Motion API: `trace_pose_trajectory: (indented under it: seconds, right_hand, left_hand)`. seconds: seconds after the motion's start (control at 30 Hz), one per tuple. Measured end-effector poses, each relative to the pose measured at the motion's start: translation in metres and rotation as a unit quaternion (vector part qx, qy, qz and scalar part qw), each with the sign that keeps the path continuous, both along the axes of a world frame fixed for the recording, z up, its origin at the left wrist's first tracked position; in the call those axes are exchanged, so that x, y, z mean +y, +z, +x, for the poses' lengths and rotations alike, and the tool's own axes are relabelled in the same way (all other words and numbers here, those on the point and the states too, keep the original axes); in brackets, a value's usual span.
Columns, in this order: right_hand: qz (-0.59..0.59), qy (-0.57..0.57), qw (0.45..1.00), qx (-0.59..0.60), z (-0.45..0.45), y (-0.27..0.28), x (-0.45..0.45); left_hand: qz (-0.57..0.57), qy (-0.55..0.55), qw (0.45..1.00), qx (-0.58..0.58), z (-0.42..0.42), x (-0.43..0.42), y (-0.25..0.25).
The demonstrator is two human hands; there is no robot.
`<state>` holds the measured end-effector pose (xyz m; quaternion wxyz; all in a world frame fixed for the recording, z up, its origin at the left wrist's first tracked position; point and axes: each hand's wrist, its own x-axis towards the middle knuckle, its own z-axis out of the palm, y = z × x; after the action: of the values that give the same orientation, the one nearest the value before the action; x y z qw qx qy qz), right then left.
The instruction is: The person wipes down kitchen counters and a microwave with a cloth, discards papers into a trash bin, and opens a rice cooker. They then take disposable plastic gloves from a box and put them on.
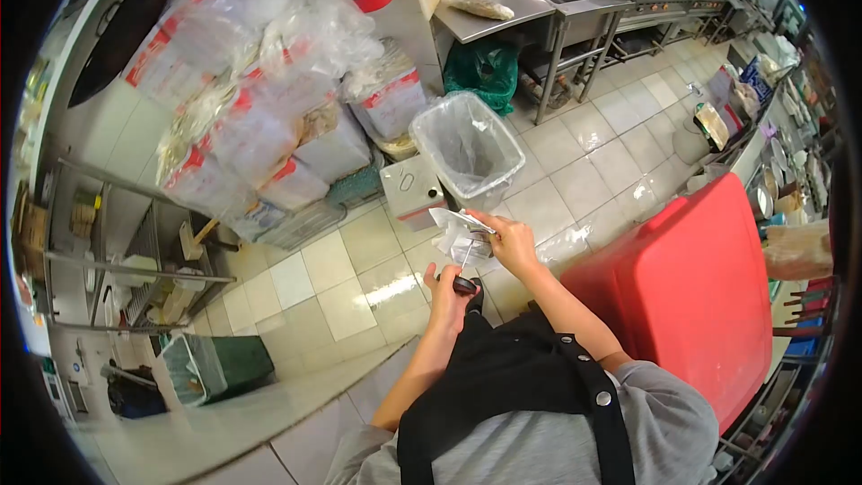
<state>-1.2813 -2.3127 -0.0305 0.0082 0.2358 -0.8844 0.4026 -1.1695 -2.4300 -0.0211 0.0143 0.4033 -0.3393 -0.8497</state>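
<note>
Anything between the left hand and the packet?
Only the black-handled tool in the left hand, its thin end pointing toward the packet in the right hand. Nothing else visible is in the way.

The left forearm (415, 379) angles forward and inward to the left grip (447, 296), which is curled closed. The right forearm (570, 307) slants in from the other side, and the right grip (514, 244) (a little farther forward than its partner) is closed in a pinch, its fingers (485, 219) pointing leftward, the two near but apart
</note>
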Motion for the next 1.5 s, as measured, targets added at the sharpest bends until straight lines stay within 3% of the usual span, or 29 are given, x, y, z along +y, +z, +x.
trace_pose_trajectory:
  seconds: [0.07,0.13,0.2,0.3,0.37,0.5,0.57,0.67,0.77,0.87,1.1,1.23,1.37,1.43,1.5]
  right_hand:
    - [-0.002,-0.003,1.0,-0.004,-0.029,-0.026,-0.01]
    - [0.057,-0.088,0.988,0.111,-0.063,-0.064,-0.013]
    - [0.126,-0.186,0.965,-0.137,-0.12,-0.07,0.012]
    - [0.165,-0.184,0.964,-0.101,-0.166,-0.083,0.018]
    - [0.088,-0.259,0.951,-0.147,-0.184,-0.094,0.006]
    - [0.093,-0.286,0.946,-0.118,-0.219,-0.156,-0.015]
    - [0.024,-0.29,0.952,-0.097,-0.23,-0.173,-0.026]
    - [0.076,-0.346,0.927,-0.125,-0.242,-0.184,-0.043]
    - [0.154,-0.364,0.897,-0.197,-0.254,-0.189,-0.053]
    - [0.082,-0.348,0.902,-0.24,-0.263,-0.199,-0.053]
    - [0.097,-0.255,0.944,-0.184,-0.28,-0.231,-0.039]
    - [0.034,-0.213,0.969,-0.118,-0.268,-0.236,-0.033]
    - [-0.006,-0.166,0.963,-0.214,-0.201,-0.216,-0.029]
    - [-0.094,-0.147,0.966,-0.19,-0.146,-0.228,-0.014]
    - [-0.124,-0.176,0.943,-0.256,-0.083,-0.24,0.009]
  left_hand:
    - [0.013,-0.005,1.0,-0.022,-0.018,-0.014,-0.014]
    - [0.066,-0.015,0.998,-0.004,-0.02,-0.03,-0.033]
    - [0.04,-0.01,0.999,-0.026,-0.004,-0.032,-0.012]
    - [0.026,-0.009,0.997,-0.067,0.002,-0.05,-0.016]
    - [0.019,-0.012,0.994,-0.108,-0.001,-0.059,-0.02]
    - [0.014,-0.015,0.992,-0.121,-0.003,-0.069,-0.025]
    - [-0.036,-0.033,0.99,-0.132,-0.001,-0.07,-0.028]
    - [-0.119,-0.074,0.973,-0.185,-0.002,-0.07,-0.023]
    - [-0.152,-0.102,0.964,-0.193,0.004,-0.073,-0.032]
    - [-0.14,-0.139,0.96,-0.201,0.008,-0.077,-0.035]
    - [-0.171,-0.145,0.96,-0.168,0.005,-0.078,-0.036]
    - [-0.219,-0.183,0.946,-0.154,0.002,-0.073,-0.04]
    - [-0.269,-0.285,0.908,-0.15,0.002,-0.065,-0.057]
    - [-0.253,-0.318,0.902,-0.144,-0.006,-0.057,-0.05]
    - [-0.238,-0.355,0.894,-0.138,-0.007,-0.048,-0.051]
